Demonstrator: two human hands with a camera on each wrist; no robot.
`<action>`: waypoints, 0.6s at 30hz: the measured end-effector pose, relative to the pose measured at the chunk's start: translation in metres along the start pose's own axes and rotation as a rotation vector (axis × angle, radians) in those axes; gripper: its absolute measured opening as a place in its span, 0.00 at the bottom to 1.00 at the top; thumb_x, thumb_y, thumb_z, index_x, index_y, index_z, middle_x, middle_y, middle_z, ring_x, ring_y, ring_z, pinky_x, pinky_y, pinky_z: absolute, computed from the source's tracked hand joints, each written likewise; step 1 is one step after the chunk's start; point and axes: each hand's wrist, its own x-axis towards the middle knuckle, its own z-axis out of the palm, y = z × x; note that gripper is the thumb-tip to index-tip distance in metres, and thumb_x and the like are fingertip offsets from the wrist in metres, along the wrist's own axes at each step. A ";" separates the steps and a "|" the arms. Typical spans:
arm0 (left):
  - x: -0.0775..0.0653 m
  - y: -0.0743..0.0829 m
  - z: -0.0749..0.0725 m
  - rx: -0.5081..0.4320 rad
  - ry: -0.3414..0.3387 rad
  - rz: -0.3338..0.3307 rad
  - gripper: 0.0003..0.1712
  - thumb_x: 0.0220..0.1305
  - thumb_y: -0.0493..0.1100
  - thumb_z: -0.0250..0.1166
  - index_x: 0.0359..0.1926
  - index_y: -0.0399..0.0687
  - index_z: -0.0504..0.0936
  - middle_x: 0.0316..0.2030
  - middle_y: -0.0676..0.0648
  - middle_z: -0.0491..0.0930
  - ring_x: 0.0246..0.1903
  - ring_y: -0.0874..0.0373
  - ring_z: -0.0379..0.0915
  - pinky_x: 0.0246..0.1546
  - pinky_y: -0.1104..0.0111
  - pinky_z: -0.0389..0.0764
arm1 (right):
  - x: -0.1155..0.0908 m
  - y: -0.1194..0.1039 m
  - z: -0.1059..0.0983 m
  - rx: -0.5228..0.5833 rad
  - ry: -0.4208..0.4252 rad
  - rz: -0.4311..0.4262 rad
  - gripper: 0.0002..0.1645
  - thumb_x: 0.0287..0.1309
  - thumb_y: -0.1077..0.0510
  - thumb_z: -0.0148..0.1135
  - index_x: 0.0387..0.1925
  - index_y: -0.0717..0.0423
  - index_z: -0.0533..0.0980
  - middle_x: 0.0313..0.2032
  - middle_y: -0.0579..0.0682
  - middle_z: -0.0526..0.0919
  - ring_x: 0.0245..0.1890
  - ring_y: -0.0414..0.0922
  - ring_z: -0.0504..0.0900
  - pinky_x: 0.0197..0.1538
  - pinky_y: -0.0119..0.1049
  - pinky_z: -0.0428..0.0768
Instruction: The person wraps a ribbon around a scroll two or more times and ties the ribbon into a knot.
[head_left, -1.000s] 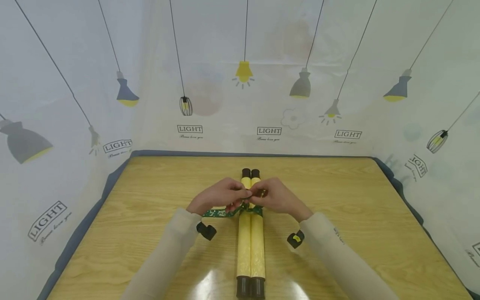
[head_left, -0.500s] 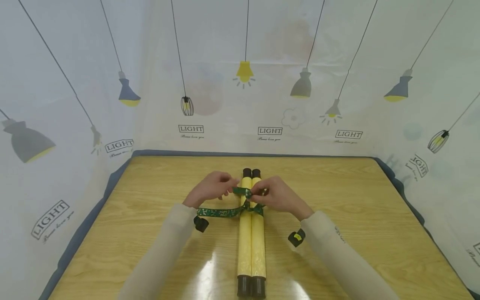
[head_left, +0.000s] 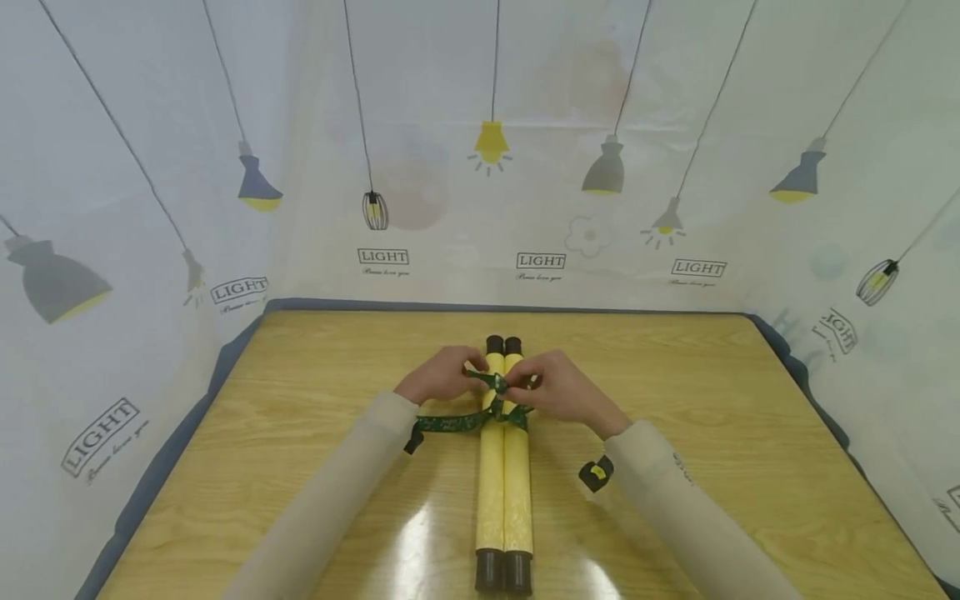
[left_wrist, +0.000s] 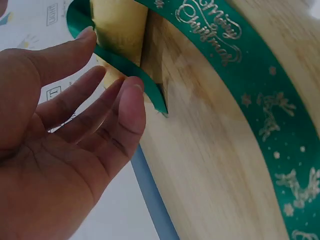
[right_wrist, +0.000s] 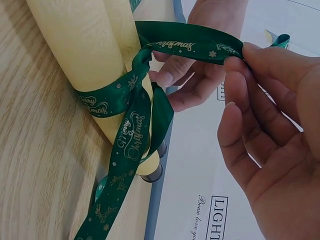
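Two yellow scroll-like rolls [head_left: 491,492] with dark end caps lie side by side on the table. A green ribbon [right_wrist: 122,135] printed "Merry Christmas" in gold is wound around them and crossed on top. My right hand [head_left: 558,387] pinches one length of it between thumb and fingertips, drawn up off the rolls. Beside the left roll, my left hand [head_left: 442,372] has its thumb and fingers spread, with fingertips right at a ribbon tail in the left wrist view. Another long tail [left_wrist: 270,120] stretches left below that hand.
The wooden table [head_left: 675,400] has a blue-grey border [head_left: 510,307] along its back. White sheets [head_left: 465,208] printed with lamps and "LIGHT" enclose it. A dark wrist camera [head_left: 596,473] hangs below the right sleeve.
The hands were together over the rolls; my left hand pulled away leftward, baring the raised ribbon, then came back rightward toward it. My right hand has stayed almost in place, pinching the ribbon.
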 end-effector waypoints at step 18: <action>0.000 0.000 -0.008 -0.023 -0.022 0.026 0.07 0.63 0.45 0.69 0.36 0.47 0.85 0.32 0.47 0.83 0.25 0.59 0.72 0.26 0.69 0.75 | -0.002 0.004 -0.005 -0.062 0.008 0.036 0.04 0.62 0.55 0.66 0.34 0.47 0.86 0.31 0.37 0.85 0.28 0.40 0.80 0.30 0.34 0.80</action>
